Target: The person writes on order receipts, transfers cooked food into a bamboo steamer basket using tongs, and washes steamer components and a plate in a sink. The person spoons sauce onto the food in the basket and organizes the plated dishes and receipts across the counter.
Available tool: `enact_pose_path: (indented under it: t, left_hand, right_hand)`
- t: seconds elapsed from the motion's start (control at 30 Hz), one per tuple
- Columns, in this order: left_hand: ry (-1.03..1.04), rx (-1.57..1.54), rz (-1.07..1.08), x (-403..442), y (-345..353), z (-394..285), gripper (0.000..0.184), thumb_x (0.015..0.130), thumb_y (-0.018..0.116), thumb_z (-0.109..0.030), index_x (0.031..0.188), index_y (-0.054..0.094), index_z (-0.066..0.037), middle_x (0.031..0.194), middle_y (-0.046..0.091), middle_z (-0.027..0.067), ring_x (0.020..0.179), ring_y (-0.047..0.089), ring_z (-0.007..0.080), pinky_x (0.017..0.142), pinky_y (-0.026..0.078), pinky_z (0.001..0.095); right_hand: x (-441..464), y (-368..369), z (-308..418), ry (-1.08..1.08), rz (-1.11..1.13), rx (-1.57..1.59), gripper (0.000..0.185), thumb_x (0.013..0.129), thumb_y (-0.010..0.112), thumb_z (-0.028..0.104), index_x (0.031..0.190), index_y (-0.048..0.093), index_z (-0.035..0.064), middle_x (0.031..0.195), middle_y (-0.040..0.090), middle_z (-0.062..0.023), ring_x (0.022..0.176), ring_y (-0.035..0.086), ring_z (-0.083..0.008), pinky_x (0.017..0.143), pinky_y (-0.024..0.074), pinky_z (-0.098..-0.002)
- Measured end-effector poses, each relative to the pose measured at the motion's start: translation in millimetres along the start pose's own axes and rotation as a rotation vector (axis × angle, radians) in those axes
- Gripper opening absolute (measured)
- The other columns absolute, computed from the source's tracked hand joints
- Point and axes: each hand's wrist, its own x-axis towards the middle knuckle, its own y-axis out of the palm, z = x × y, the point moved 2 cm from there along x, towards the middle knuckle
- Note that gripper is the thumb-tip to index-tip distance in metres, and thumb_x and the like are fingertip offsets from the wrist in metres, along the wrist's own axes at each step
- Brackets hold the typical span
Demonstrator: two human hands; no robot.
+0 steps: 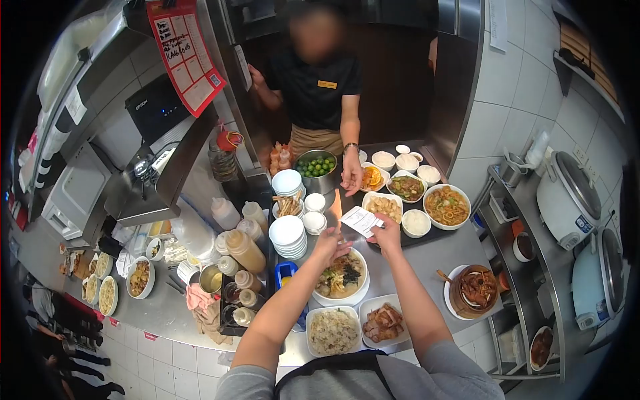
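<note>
Slip point(359, 221), head view: pinched by the fingers of the right hand point(385, 233), it extends forward and left of them, its long axis slanting that way. Left of the slip, the left hand point(330, 245) has loosely curled fingers; whether they grip anything cannot be told.

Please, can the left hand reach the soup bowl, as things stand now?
Probably yes: the left hand appears right by the rim of the soup bowl, and I see nothing standing between them.
</note>
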Motion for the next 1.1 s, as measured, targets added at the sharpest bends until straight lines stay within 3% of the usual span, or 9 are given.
enact_pose_path:
  t: [0.13,0.53,0.63,0.73,0.83,1.03,1.1]
  left_hand:
    - [-0.034,-0.039,-0.022,-4,-1,4,0.058,0.085,0.045,0.002,0.134,0.016,-0.007,0.116,0.045,0.0196,0.091,0.061,0.0316,0.068,0.056,0.0378]
    - [-0.038,-0.048,-0.007,0,-12,5,0.059,0.085,0.043,0.002,0.136,0.014,-0.008,0.117,0.044,0.0194,0.093,0.061,0.0321,0.071,0.055,0.0373]
    - [-0.039,-0.038,0.006,-5,-9,2,0.061,0.084,0.039,0.003,0.137,0.010,-0.006,0.126,0.033,0.0234,0.098,0.058,0.0368,0.082,0.052,0.0424]
    - [-0.037,-0.050,0.013,-1,-13,6,0.060,0.085,0.039,0.002,0.136,0.011,-0.006,0.127,0.033,0.0232,0.097,0.058,0.0363,0.080,0.053,0.0417]
    - [-0.022,-0.056,-0.014,0,-16,7,0.057,0.085,0.043,0.002,0.134,0.014,-0.006,0.117,0.043,0.0208,0.089,0.062,0.0328,0.072,0.056,0.0398]
    - [-0.010,-0.053,-0.049,-4,-17,7,0.058,0.085,0.044,0.000,0.133,0.014,-0.006,0.118,0.041,0.0208,0.092,0.061,0.0332,0.072,0.055,0.0420]
    - [0.005,-0.062,-0.088,-1,-19,8,0.051,0.088,0.041,-0.007,0.133,0.017,-0.007,0.123,0.036,0.0191,0.095,0.058,0.0332,0.076,0.053,0.0450]
  right_hand:
    - [2,4,-1,-0.007,-0.006,-0.004,0.045,0.074,0.054,-0.010,0.118,0.048,-0.0044,0.100,0.060,-0.0145,0.076,0.064,-0.0207,0.051,0.0559,-0.0270]
    - [0,12,0,0.003,0.002,-0.026,0.044,0.074,0.054,-0.010,0.117,0.049,-0.0039,0.100,0.059,-0.0141,0.076,0.064,-0.0206,0.050,0.0554,-0.0270]
    - [-1,12,2,0.004,-0.006,-0.039,0.043,0.074,0.053,-0.010,0.117,0.049,-0.0038,0.100,0.059,-0.0141,0.076,0.064,-0.0204,0.050,0.0553,-0.0268]
    - [-1,12,0,-0.001,-0.004,-0.049,0.044,0.074,0.053,-0.010,0.117,0.049,-0.0038,0.100,0.059,-0.0140,0.076,0.064,-0.0202,0.050,0.0552,-0.0266]
    - [-2,13,1,-0.004,0.010,-0.023,0.044,0.074,0.054,-0.010,0.117,0.049,-0.0038,0.098,0.060,-0.0138,0.075,0.064,-0.0200,0.050,0.0553,-0.0266]
    - [-2,12,2,0.001,0.032,-0.023,0.044,0.074,0.054,-0.009,0.117,0.049,-0.0037,0.096,0.061,-0.0134,0.075,0.064,-0.0202,0.050,0.0554,-0.0276]
    - [-7,13,7,0.006,0.060,-0.037,0.043,0.073,0.054,-0.009,0.116,0.050,-0.0029,0.097,0.061,-0.0131,0.075,0.064,-0.0196,0.052,0.0550,-0.0276]
